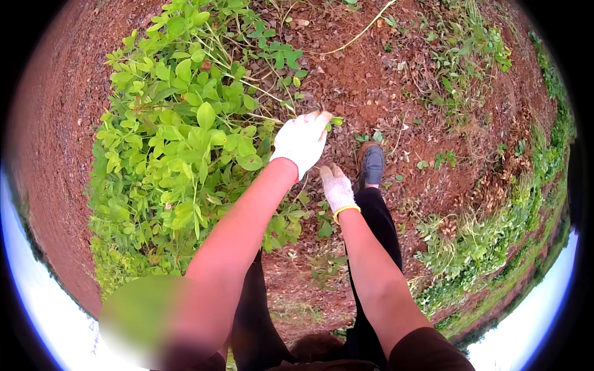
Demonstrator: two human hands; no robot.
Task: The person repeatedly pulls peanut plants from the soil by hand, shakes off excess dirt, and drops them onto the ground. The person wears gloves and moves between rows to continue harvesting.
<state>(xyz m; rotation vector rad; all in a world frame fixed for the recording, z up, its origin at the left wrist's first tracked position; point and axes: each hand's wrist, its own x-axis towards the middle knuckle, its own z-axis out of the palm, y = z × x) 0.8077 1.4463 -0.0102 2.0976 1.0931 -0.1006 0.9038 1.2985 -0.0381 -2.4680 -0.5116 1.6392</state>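
Observation:
Leafy green plants [185, 139] with oval leaves and pale stems fill the ground on the left. My left hand [301, 141], in a white knit glove with a red cuff edge, is at the right edge of these plants. Its fingers are bent over pale stems, and a small green leaf [336, 121] shows by the fingertips; whether it grips them is hidden. Lower and to the right, my right hand [337, 188], in a soiled white glove with a yellow cuff, is over the soil near my shoe, its fingers pointing up the picture. No object shows in it.
Reddish soil [357, 92] strewn with dry leaves lies ahead and to the right. My dark shoe [372, 164] stands beside my right hand. A long pale stem [359, 35] lies at the top. Pulled-looking plants [482, 241] lie in a row on the right, with dried brown clumps [492, 190].

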